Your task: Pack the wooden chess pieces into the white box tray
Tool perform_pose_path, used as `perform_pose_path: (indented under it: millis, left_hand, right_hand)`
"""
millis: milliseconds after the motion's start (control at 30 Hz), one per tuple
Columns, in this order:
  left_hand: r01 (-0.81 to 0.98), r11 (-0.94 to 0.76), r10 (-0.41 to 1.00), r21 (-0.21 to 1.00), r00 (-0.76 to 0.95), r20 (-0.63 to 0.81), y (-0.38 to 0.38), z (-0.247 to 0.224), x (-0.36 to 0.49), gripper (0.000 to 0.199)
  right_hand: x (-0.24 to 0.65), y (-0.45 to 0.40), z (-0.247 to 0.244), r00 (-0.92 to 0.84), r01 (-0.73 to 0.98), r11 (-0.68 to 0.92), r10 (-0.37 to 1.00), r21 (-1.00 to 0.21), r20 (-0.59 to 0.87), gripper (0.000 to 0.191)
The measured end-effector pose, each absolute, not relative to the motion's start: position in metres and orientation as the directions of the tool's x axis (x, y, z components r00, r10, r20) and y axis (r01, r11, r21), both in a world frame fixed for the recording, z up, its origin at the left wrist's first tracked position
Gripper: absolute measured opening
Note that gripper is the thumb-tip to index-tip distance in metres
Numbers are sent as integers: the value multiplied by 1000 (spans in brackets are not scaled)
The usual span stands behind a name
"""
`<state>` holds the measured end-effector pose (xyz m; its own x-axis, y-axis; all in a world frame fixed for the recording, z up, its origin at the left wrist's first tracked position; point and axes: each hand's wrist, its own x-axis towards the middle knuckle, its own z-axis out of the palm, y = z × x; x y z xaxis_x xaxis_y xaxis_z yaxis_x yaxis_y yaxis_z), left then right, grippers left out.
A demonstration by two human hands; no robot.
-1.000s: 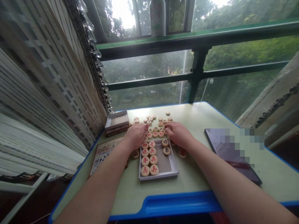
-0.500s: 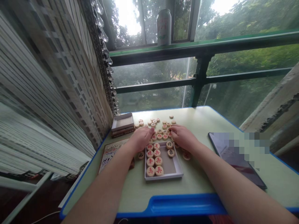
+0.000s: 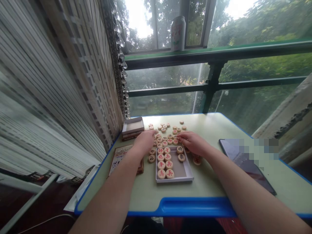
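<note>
A shallow white box tray (image 3: 175,180) holds two columns of red-marked Chinese chess pieces (image 3: 169,164) on its left. Two black-marked pieces (image 3: 181,157) lie at its upper right. Beyond the tray, many loose round pieces (image 3: 170,141) are scattered, some face up. My left hand (image 3: 145,141) reaches over their left side, fingers stretched out, the fingertips partly hidden. On the right my right hand (image 3: 192,142) has its fingertips at the edge of the loose pieces, fingers slightly apart, with no piece clearly held. A red-marked piece (image 3: 197,160) sits below that hand.
An empty box part (image 3: 133,125) rests on a stack at the table's back left. A chess box lid (image 3: 119,159) lies under my left forearm. At right is a dark tablet (image 3: 246,165). A can (image 3: 178,34) stands on the window ledge; a blue edge (image 3: 195,206) borders the table.
My left hand has shifted left, away from the nearest pieces, and more loose pieces show beside it. My right hand stays nearly in place. The view has shifted slightly.
</note>
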<state>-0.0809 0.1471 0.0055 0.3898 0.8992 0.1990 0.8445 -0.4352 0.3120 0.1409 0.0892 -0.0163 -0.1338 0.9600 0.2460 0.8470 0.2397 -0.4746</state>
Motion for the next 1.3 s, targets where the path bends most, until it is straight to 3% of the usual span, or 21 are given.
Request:
perform_pose_path:
  millis: [67, 167, 233, 333, 400, 567, 767, 1000, 1133, 1300]
  left_hand:
    - [838, -415, 907, 354, 412, 90, 149, 6, -85, 45]
    - [823, -420, 902, 381, 426, 73, 149, 8, -89, 53]
    - [838, -418, 905, 352, 419, 79, 149, 11, -90, 47]
    - [867, -407, 911, 289, 409, 54, 146, 14, -90, 36]
    - [870, -416, 907, 264, 419, 49, 144, 15, -89, 33]
    - [854, -456, 889, 250, 448, 94, 145, 10, -88, 35]
    - [830, -508, 861, 231, 484, 155, 149, 8, -86, 44]
    - [847, -498, 866, 186, 475, 156, 134, 22, -85, 29]
    - [845, -491, 868, 214, 495, 38, 128, 26, -91, 22]
    - [861, -453, 884, 231, 467, -8, 126, 26, -96, 18]
  right_hand:
    - [141, 88, -17, -139, 840, 242, 961, -486, 239, 33]
    - [142, 88, -18, -155, 844, 246, 963, -476, 222, 33]
    - [144, 88, -19, -125, 848, 231, 962, -476, 242, 39]
    - [147, 88, -18, 7, 843, 175, 942, -509, 335, 66]
    - [150, 87, -16, 101, 846, 87, 943, -527, 318, 70]
    - [160, 78, -10, 175, 877, -85, 973, -474, 150, 53]
    - [170, 63, 0, 227, 829, -244, 969, -503, -96, 43]
    - [171, 56, 4, 194, 796, -244, 970, -554, -149, 52]
    - [174, 57, 2, 181, 803, -212, 977, -557, -112, 45]
    - [177, 54, 3, 139, 832, -191, 981, -520, -139, 36]
